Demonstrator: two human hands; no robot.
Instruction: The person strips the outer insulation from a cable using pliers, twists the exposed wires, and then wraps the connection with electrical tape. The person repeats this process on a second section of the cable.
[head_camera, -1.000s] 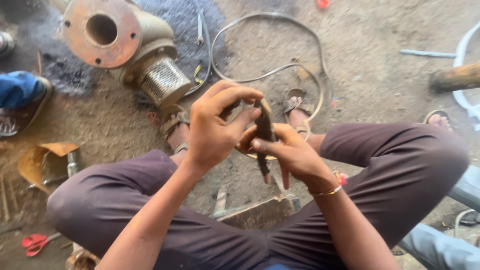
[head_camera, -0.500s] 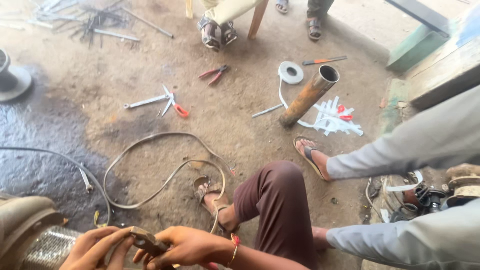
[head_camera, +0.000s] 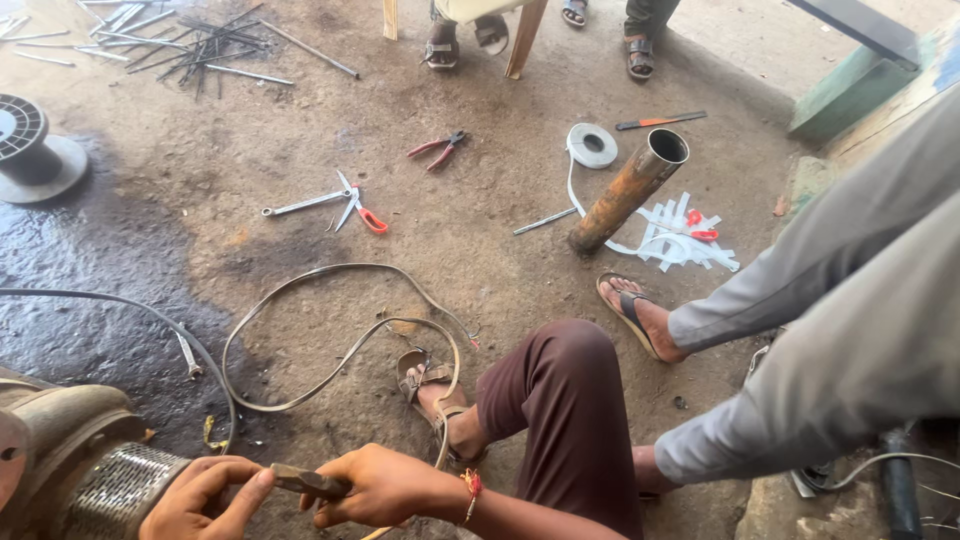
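Both my left hand and right hand are pinched closed on this dark flat strip, lying crosswise between them.

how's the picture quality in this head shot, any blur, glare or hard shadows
Head view: soft, even daylight with no hard shadows; the dark wet patch of floor shows a faint sheen; the rusty pipe and pliers are sharp; both hands, left hand and right hand, sit cropped near the bottom edge.

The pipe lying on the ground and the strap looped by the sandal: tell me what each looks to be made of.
Pipe: likely steel, its outside coated in orange-brown rust, the open rim duller grey.
Strap: seems a thin flat metal band, dull grey-tan, holding springy open loops; plastic strapping cannot be ruled out.
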